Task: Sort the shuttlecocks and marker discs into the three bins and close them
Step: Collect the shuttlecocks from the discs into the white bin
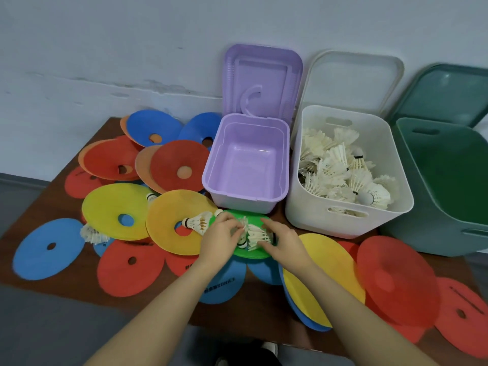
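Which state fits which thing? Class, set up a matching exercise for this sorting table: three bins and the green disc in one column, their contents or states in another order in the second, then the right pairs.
Things
1. purple bin
2. white bin
3. green bin
4. green disc

States
A. holds many shuttlecocks
B. lies under both hands
C. small, open, nothing inside
D. farthest right, open, no contents visible

Pairs: 1-C, 2-A, 3-D, 4-B

A brown table [79, 291] stands against a pale, scuffed wall [105, 48], grey floor [39, 334] below.
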`<move>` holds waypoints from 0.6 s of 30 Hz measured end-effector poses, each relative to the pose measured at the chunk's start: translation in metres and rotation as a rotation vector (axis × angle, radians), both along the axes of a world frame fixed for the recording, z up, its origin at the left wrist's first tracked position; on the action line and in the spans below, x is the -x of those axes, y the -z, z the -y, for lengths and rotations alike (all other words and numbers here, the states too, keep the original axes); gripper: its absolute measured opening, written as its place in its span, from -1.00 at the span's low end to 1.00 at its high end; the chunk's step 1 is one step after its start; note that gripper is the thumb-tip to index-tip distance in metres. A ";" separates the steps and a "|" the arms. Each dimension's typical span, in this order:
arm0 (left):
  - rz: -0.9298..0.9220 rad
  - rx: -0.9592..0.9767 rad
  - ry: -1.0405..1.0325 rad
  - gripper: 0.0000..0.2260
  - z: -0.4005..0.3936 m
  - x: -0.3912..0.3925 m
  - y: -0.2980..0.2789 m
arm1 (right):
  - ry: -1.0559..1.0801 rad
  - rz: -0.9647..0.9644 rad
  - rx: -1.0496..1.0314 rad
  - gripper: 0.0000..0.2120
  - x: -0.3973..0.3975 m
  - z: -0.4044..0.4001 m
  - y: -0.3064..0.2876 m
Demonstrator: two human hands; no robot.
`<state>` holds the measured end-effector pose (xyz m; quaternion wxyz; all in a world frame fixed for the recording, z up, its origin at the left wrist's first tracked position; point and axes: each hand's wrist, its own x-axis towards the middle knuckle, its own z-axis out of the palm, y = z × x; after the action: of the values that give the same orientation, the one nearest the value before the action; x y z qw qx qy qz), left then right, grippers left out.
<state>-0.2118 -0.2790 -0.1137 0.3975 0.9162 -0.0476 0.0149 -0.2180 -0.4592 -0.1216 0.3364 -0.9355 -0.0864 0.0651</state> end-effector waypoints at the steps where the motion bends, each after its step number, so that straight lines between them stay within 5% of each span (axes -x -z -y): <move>1: 0.000 0.001 0.000 -0.89 -0.003 0.000 0.003 | -0.016 -0.008 0.057 -0.42 -0.003 -0.001 0.003; 5: 0.045 0.035 0.026 -0.90 -0.013 0.001 0.008 | -0.036 -0.026 0.266 -0.47 -0.015 -0.010 0.011; 18: 0.050 0.248 -0.054 -0.90 -0.021 -0.001 -0.005 | -0.028 0.038 0.186 -0.61 -0.016 -0.016 0.015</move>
<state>-0.2103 -0.2577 -0.1091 0.5060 0.8603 -0.0306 0.0543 -0.2020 -0.4429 -0.1366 0.2454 -0.9625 -0.0993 0.0595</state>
